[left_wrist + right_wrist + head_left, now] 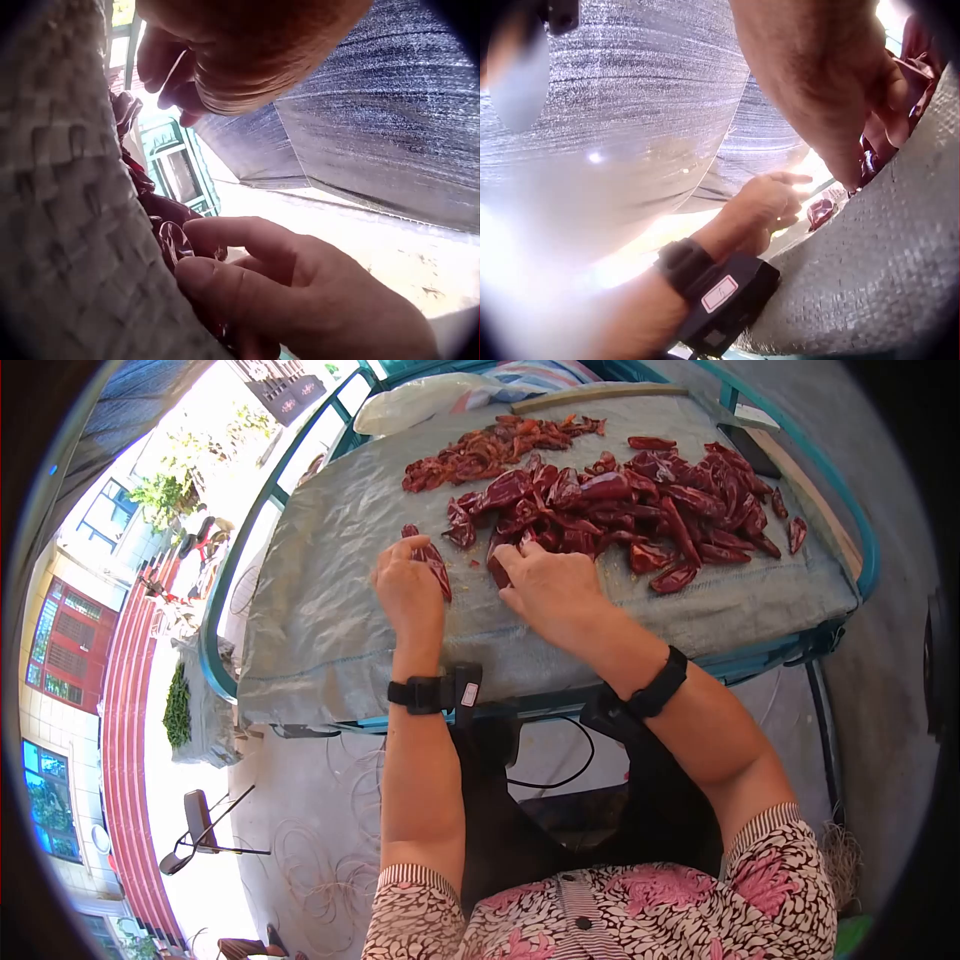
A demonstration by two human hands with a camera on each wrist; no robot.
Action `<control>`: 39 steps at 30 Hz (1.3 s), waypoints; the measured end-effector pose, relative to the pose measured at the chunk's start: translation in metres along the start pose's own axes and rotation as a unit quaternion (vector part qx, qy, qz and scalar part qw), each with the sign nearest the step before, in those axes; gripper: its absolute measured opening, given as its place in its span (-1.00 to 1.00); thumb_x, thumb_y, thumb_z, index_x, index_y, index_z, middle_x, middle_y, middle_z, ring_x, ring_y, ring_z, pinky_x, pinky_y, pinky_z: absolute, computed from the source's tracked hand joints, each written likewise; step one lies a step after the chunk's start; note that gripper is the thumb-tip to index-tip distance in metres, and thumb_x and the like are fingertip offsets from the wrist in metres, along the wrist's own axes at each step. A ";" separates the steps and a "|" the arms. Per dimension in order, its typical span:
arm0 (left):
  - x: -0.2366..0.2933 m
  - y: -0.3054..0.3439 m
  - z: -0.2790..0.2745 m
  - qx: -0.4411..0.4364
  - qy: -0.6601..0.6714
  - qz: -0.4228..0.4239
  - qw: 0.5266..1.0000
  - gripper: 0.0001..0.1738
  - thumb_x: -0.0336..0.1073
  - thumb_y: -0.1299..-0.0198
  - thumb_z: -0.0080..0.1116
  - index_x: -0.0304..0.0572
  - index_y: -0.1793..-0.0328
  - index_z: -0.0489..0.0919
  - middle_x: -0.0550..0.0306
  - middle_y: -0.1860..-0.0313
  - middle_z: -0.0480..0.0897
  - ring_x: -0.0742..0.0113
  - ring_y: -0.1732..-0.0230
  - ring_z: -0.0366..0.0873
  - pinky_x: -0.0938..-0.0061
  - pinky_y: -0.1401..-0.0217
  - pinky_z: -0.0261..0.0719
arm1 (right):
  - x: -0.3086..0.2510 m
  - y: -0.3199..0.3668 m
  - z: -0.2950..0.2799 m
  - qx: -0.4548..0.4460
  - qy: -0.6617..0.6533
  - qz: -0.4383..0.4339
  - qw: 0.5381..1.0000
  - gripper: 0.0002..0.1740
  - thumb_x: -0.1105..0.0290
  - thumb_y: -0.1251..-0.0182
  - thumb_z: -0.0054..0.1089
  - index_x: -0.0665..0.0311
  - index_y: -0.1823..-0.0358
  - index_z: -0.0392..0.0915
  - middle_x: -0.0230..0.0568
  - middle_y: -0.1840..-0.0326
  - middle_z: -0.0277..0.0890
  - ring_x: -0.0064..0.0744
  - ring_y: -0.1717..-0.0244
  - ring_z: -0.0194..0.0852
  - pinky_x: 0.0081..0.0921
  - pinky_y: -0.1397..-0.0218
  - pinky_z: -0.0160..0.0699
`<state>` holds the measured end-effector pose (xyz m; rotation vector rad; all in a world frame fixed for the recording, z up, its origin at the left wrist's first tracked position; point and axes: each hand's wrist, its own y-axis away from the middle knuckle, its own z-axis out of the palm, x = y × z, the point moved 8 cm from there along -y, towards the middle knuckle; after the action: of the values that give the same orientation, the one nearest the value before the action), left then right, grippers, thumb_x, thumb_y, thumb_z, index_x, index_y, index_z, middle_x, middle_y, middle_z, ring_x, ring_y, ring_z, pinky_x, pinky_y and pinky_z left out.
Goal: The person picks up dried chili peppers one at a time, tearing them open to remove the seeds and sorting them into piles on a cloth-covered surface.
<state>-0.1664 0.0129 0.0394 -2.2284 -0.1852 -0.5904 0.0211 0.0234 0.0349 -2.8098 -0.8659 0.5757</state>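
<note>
Sorting by hand at a chili pile [650, 500]. The right hand [558, 590] works at the pile's near left edge, its thumb and index fingers pinching a dark red chili [173, 238]. The left hand [408, 590] is left of the pile, fingers bent, beside a loose chili [433, 568]; whether they grip it cannot be told. The step in hand appears to be the picking out and handling of single chilies; the next move seems to call for a firm pinch and a lift clear of the pile without crushing the brittle-looking skin. Beneath the pile lies a creased woven sheet [320, 590], bounded by a teal rail [208, 630]. Left of and beyond the pile is a smaller heap [480, 455]; farther beyond, a pale sack [420, 403]. Well left of the pile are sunlit red steps [130, 760] and a house door [75, 635].
</note>
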 end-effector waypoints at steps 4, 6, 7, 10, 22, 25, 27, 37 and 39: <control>0.015 0.003 0.004 -0.039 0.066 -0.036 0.996 -0.79 -0.37 -0.32 0.18 -0.13 -0.01 0.74 0.11 0.12 0.73 0.33 0.18 0.65 0.42 0.10 0.57 | -0.002 -0.001 -0.001 0.076 -0.035 -0.025 0.996 -0.62 0.35 -0.27 0.28 0.20 -0.11 0.49 0.02 0.10 0.67 0.01 0.13 0.75 -0.13 0.12 0.70; 0.018 0.008 0.018 -0.117 0.136 -0.095 0.979 -0.77 -0.25 -0.41 0.24 -0.16 -0.07 0.71 0.17 0.18 0.72 0.46 0.28 0.61 0.51 0.19 0.54 | 0.003 -0.001 -0.007 0.123 -0.086 -0.009 0.989 -0.59 0.36 -0.26 0.29 0.19 -0.14 0.49 0.00 0.08 0.67 0.02 0.09 0.74 -0.12 0.10 0.69; 0.024 0.010 0.021 -0.123 0.171 -0.095 0.973 -0.72 -0.21 -0.42 0.23 -0.20 -0.11 0.69 0.13 0.19 0.73 0.41 0.28 0.64 0.45 0.19 0.57 | 0.004 -0.001 -0.012 0.137 -0.111 -0.009 0.984 -0.58 0.37 -0.27 0.29 0.19 -0.16 0.48 -0.02 0.06 0.67 0.03 0.08 0.73 -0.12 0.09 0.69; 0.036 0.013 0.028 -0.153 0.286 -0.111 0.939 -0.59 -0.12 -0.44 0.24 -0.29 -0.20 0.64 0.05 0.22 0.75 0.31 0.26 0.69 0.35 0.18 0.64 | 0.003 -0.002 -0.029 0.152 -0.177 -0.018 0.972 -0.54 0.38 -0.29 0.29 0.17 -0.22 0.45 -0.09 0.01 0.66 0.02 0.04 0.72 -0.11 0.07 0.67; 0.012 -0.004 0.002 0.014 -0.003 -0.032 0.999 -0.58 -0.44 -0.22 0.26 -0.09 -0.24 0.66 -0.05 0.11 0.71 -0.01 -0.09 0.60 0.16 -0.18 0.58 | 0.005 -0.002 -0.039 0.207 -0.260 -0.005 0.943 -0.55 0.41 -0.33 0.19 0.09 -0.26 0.46 -0.15 -0.10 0.61 -0.01 0.05 0.70 -0.09 0.04 0.66; 0.033 -0.005 0.005 0.019 -0.042 0.076 0.996 -0.57 -0.43 -0.18 0.26 0.05 -0.21 0.70 0.07 0.01 0.69 0.00 -0.17 0.52 0.17 -0.26 0.49 | 0.009 -0.002 -0.037 0.208 -0.258 -0.006 0.944 -0.56 0.41 -0.33 0.18 0.09 -0.25 0.47 -0.16 -0.09 0.60 -0.02 0.04 0.69 -0.09 0.03 0.66; 0.044 -0.005 0.020 -0.087 -0.059 0.160 0.982 -0.57 -0.38 -0.20 0.27 0.09 -0.23 0.71 0.16 -0.09 0.69 0.09 -0.20 0.48 0.23 -0.28 0.41 | 0.012 -0.001 -0.038 0.204 -0.257 -0.007 0.945 -0.56 0.41 -0.32 0.18 0.09 -0.25 0.48 -0.17 -0.08 0.60 -0.04 0.04 0.69 -0.09 0.03 0.66; 0.039 -0.006 0.042 -0.123 -0.149 0.130 0.972 -0.79 -0.26 -0.19 0.33 0.04 0.05 0.77 0.18 0.08 0.73 0.05 -0.04 0.54 0.18 -0.16 0.47 | 0.027 0.000 -0.046 0.212 -0.238 0.009 0.948 -0.59 0.41 -0.33 0.22 0.07 -0.21 0.51 -0.24 0.04 0.62 -0.08 0.08 0.70 -0.16 0.04 0.65; 0.035 -0.011 0.036 -0.082 -0.144 0.106 0.980 -0.81 -0.28 -0.19 0.33 0.01 0.06 0.76 0.18 0.12 0.71 0.03 -0.03 0.55 0.20 -0.11 0.51 | 0.032 -0.002 -0.047 0.203 -0.234 0.021 0.951 -0.61 0.42 -0.33 0.22 0.07 -0.20 0.52 -0.25 0.07 0.63 -0.08 0.11 0.70 -0.17 0.04 0.66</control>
<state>-0.1266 0.0449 0.0430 -2.4487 -0.0438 -0.1714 0.0636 0.0418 0.0680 -2.3511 -0.6532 1.2975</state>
